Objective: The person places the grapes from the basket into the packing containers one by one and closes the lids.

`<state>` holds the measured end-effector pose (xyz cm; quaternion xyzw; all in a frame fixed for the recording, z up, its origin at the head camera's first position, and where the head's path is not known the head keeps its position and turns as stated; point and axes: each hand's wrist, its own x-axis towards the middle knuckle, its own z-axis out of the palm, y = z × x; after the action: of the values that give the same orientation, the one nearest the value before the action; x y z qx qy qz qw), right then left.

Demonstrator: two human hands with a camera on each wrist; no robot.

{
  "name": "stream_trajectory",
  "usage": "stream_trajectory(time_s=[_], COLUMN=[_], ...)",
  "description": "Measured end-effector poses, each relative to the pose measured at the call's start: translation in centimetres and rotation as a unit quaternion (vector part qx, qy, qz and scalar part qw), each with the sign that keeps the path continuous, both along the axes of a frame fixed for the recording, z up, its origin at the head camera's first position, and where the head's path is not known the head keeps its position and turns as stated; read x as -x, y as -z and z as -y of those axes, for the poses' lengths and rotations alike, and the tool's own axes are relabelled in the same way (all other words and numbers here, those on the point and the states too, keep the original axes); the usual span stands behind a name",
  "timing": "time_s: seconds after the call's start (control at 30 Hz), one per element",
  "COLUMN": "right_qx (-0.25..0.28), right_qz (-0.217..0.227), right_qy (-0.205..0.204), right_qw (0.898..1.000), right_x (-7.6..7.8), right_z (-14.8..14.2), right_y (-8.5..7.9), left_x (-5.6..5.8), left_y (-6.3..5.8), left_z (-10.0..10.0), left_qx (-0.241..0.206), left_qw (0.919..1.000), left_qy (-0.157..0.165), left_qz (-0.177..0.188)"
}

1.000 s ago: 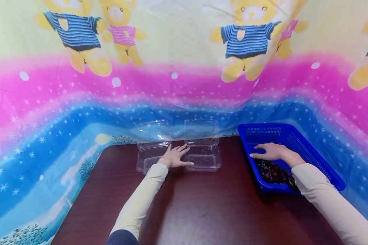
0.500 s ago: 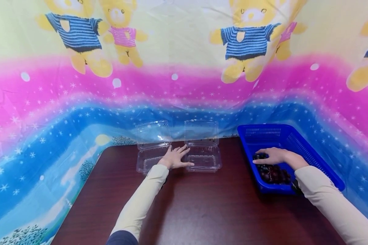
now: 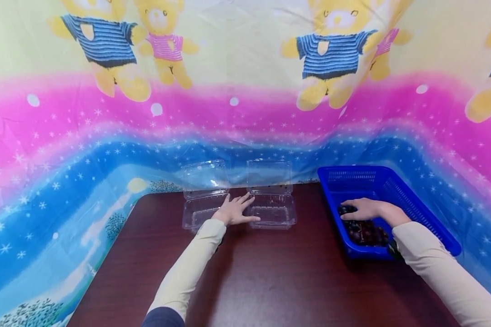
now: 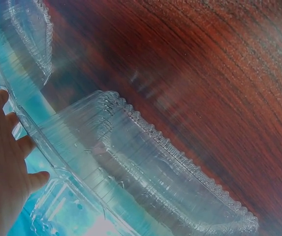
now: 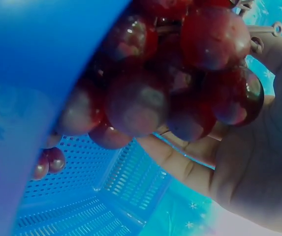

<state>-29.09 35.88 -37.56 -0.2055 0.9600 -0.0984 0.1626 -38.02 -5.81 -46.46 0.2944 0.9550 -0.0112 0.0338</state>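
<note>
Two clear plastic clamshell boxes stand side by side at the back of the table, lids raised: a left box (image 3: 196, 213) and a right box (image 3: 273, 211). My left hand (image 3: 230, 212) spreads its fingers over the gap between them; in the left wrist view that hand (image 4: 3, 162) is beside the clear plastic, and contact cannot be told. In the blue basket (image 3: 343, 247), my right hand (image 3: 366, 209) grips a bunch of dark red grapes (image 5: 190, 118), thumb on the near side. The right wrist view shows its fingers (image 5: 180, 162) bent behind the grapes.
More grapes (image 3: 364, 234) lie in the near part of the basket. Perforated walls (image 5: 136, 182) surround them. The dark brown table (image 3: 270, 281) meets a patterned cloth (image 3: 233, 118) at the back and sides.
My right hand has lowered a little onto the grapes and closed round them, then stayed nearly still. The left hand and both boxes have not moved.
</note>
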Motion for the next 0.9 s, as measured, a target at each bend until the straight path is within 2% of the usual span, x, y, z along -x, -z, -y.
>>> stream_trajectory(time_s=[0.27,0.5,0.8,0.9], right_qx=[0.005,0.047,0.085,0.092], right_qz=[0.008,0.016,0.027,0.013], right_qy=[0.001,0.006,0.018,0.027], right_qw=[1.0,0.999,0.996,0.995], right_x=[0.0,-0.3,-0.1,0.0], right_z=[0.1,-0.4,-1.1,-1.0], right_y=[0.3,0.3,1.4,1.9], left_x=[0.1,-0.1,0.2,0.1], left_y=[0.2,-0.1,0.2,0.3], left_z=[-0.1,-0.1,-0.1,-0.1], left_qx=[0.005,0.0,-0.004,-0.007], left_qw=[1.0,0.9999,0.9998,0.9997], left_qy=[-0.001,-0.003,-0.007,-0.007], left_qz=[0.006,0.013,0.018,0.021])
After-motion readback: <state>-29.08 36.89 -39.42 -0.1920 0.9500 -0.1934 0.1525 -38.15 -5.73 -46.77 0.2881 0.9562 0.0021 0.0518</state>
